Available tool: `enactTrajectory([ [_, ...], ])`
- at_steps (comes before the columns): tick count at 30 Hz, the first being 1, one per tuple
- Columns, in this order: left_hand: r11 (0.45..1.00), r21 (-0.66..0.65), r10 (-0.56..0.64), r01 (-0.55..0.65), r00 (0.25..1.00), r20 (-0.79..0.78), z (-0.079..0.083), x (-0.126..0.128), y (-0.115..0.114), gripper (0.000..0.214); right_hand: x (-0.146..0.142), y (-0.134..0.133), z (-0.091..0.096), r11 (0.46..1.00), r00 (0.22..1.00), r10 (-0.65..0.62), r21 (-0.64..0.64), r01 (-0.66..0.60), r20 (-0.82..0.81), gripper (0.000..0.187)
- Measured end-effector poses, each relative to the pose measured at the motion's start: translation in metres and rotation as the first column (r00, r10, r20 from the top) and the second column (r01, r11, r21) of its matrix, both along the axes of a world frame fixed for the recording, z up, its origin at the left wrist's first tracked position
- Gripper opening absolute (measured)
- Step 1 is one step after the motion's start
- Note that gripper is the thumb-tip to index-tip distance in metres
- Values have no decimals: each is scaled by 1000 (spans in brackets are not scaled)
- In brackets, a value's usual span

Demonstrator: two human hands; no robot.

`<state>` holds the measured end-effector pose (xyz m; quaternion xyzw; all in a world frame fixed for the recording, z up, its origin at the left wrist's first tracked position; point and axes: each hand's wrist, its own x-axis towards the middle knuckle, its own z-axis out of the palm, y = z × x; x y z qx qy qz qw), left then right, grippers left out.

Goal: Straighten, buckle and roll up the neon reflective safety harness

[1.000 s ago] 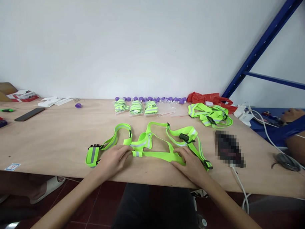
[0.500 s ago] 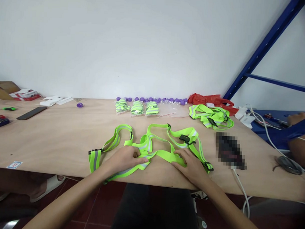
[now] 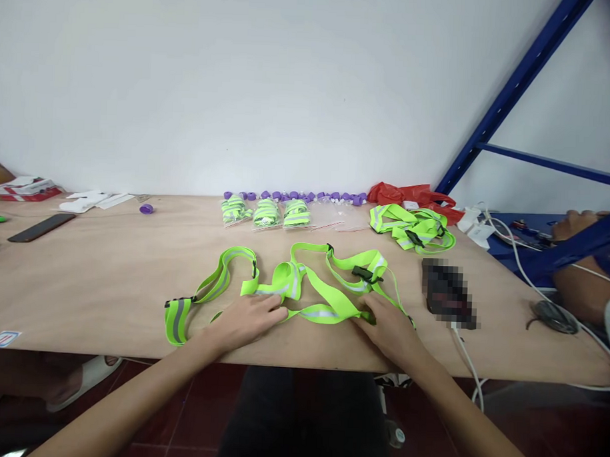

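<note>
A neon-green reflective harness [image 3: 327, 314] with silver stripes and black buckles lies spread on the table in front of me. My left hand [image 3: 249, 322] is closed on its strap near the middle, fingers pressed together. Further right, my right hand [image 3: 386, 324] pinches the same strap, its fingertips partly hidden by the webbing. Between the hands the strap runs in a low, twisted band. A black buckle [image 3: 364, 274] rests above my right hand. The harness's left loop [image 3: 178, 317] lies beyond my left wrist.
Several bagged green straps [image 3: 267, 214] stand at the back before purple rolls [image 3: 336, 196]. Another harness [image 3: 415, 229] lies back right by a red plastic bag [image 3: 416, 194]. A blurred dark object [image 3: 447, 293] with a white cable is at right. Another person's hand [image 3: 578, 225] shows far right.
My right hand has closed on the strap and the band between my hands has shifted and turned. The left hand's fingers have drawn in. The view has turned slightly right.
</note>
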<state>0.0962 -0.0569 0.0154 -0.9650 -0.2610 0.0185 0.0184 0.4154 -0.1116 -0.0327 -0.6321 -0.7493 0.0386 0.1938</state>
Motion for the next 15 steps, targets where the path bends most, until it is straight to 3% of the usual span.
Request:
enactTrajectory([
  [4,994,52,-97,94,994,54,-23,-6,3,33,5,-8,-1,960,946,-9,268,-82,323,16],
  [8,983,93,-163,160,986,29,-30,-18,8,46,19,-14,-1,934,890,25,308,-183,455,17],
  [10,983,92,-162,160,987,6,-26,-22,6,46,28,-16,1,952,919,74,248,-181,386,16],
  [13,992,33,-125,125,992,24,-16,-20,-7,37,40,-20,11,983,975,165,58,-175,151,9],
  [15,999,22,-45,44,998,42,-11,-12,-21,36,46,-21,21,984,986,167,-63,-167,10,22],
])
